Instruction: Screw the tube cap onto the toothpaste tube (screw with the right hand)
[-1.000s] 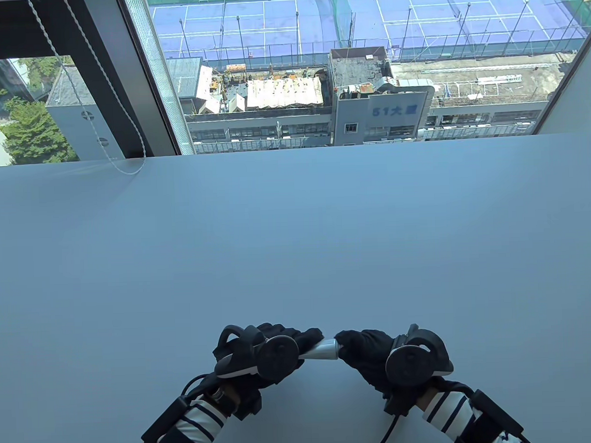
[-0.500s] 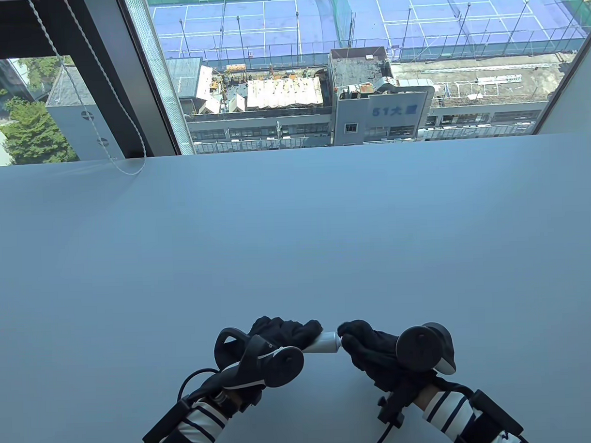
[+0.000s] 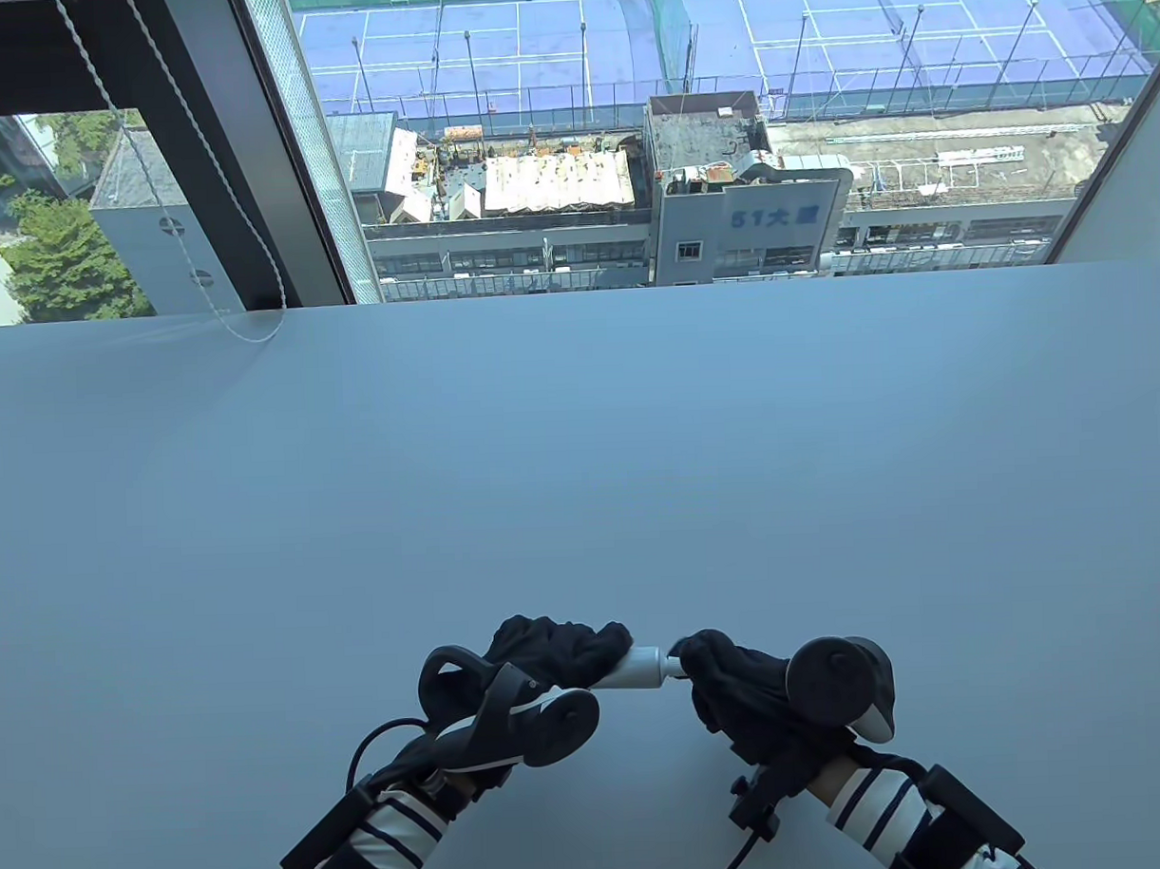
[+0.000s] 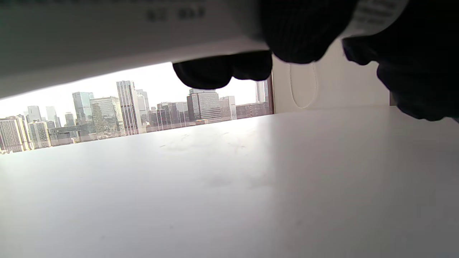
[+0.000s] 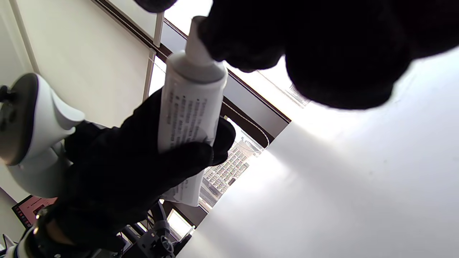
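Note:
A white toothpaste tube (image 3: 636, 668) is held level, a little above the white table, near the front edge. My left hand (image 3: 597, 648) grips the tube's body, fingers wrapped around it. My right hand (image 3: 688, 657) pinches the tube's right end, where the cap sits. In the right wrist view my right fingers (image 5: 244, 39) close on the narrow white cap (image 5: 195, 43) at the tube (image 5: 190, 104) shoulder, and the left hand (image 5: 136, 168) wraps the printed body. In the left wrist view the tube (image 4: 107, 32) crosses the top under my left fingers (image 4: 301, 32).
The white table (image 3: 581, 472) runs back to a large window. A blind cord loop (image 3: 244, 327) lies at the far left edge. Nothing else stands on the table.
My right hand has rolled at the wrist while pinching the cap end, its tracker turning up and to the right. My left hand's tracker dropped lower; the tube stayed between the hands.

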`<state>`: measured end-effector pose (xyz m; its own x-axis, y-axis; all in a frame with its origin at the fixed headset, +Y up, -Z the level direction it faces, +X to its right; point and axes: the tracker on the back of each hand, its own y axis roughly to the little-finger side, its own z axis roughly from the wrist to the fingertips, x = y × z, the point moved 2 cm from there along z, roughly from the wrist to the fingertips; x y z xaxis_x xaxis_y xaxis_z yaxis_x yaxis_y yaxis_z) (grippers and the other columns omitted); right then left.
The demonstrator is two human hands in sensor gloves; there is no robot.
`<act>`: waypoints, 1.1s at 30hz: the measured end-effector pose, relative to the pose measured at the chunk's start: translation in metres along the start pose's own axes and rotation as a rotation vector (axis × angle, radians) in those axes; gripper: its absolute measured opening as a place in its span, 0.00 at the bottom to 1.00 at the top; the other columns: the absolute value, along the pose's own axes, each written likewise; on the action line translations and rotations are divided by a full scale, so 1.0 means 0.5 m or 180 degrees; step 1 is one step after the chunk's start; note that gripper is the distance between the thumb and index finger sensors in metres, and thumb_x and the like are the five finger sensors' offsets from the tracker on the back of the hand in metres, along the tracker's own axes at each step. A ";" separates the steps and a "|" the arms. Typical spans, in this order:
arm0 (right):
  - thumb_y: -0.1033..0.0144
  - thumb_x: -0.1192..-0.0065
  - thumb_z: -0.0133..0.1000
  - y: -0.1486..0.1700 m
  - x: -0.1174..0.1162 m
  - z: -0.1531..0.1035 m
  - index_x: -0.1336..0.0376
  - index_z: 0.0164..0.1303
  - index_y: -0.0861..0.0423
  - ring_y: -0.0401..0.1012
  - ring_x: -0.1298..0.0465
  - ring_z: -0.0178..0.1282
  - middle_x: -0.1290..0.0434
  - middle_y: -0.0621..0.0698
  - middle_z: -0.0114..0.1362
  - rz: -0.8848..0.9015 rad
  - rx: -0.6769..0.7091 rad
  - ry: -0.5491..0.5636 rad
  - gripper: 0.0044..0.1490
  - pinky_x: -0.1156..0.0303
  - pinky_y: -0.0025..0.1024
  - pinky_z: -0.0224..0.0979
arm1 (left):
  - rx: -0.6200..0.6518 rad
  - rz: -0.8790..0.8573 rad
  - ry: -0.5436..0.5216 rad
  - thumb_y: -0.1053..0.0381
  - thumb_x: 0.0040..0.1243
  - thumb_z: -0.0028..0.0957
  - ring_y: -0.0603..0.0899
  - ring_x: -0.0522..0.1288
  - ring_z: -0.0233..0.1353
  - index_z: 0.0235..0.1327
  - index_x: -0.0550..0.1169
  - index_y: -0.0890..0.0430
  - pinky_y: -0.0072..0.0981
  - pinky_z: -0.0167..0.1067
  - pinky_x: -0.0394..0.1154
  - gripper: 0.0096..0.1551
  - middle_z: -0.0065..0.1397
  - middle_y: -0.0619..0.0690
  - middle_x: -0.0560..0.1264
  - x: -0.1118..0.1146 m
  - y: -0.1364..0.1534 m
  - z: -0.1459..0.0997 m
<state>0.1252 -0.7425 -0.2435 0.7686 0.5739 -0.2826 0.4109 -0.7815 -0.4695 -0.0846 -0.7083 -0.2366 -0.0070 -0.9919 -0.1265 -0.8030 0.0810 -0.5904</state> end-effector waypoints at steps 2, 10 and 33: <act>0.58 0.60 0.71 -0.005 -0.002 0.001 0.44 0.66 0.79 0.53 0.21 0.34 0.23 0.57 0.33 -0.0042 0.0048 -0.0050 0.36 0.29 0.61 0.46 | -0.0010 -0.0020 0.0005 0.37 0.62 0.50 0.60 0.69 0.69 0.73 0.59 0.38 0.51 0.69 0.67 0.39 0.72 0.52 0.70 0.000 0.001 0.000; 0.61 0.62 0.70 -0.002 0.003 0.000 0.33 0.48 0.76 0.49 0.21 0.25 0.24 0.53 0.21 -0.0102 -0.0146 0.0125 0.32 0.26 0.57 0.40 | 0.0004 0.0026 -0.0026 0.37 0.62 0.49 0.60 0.69 0.69 0.73 0.59 0.37 0.51 0.69 0.66 0.39 0.72 0.52 0.69 -0.001 -0.002 0.000; 0.62 0.57 0.70 -0.019 -0.004 0.000 0.47 0.69 0.78 0.60 0.23 0.44 0.24 0.63 0.44 -0.0092 0.0200 0.0019 0.34 0.32 0.65 0.51 | -0.0043 0.0007 -0.0100 0.37 0.61 0.50 0.60 0.69 0.69 0.73 0.58 0.38 0.51 0.69 0.66 0.39 0.72 0.51 0.69 -0.006 0.001 -0.001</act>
<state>0.1200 -0.7363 -0.2385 0.7599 0.5943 -0.2632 0.4014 -0.7476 -0.5291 -0.0851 -0.7052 -0.2362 0.0099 -0.9882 -0.1529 -0.8109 0.0816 -0.5794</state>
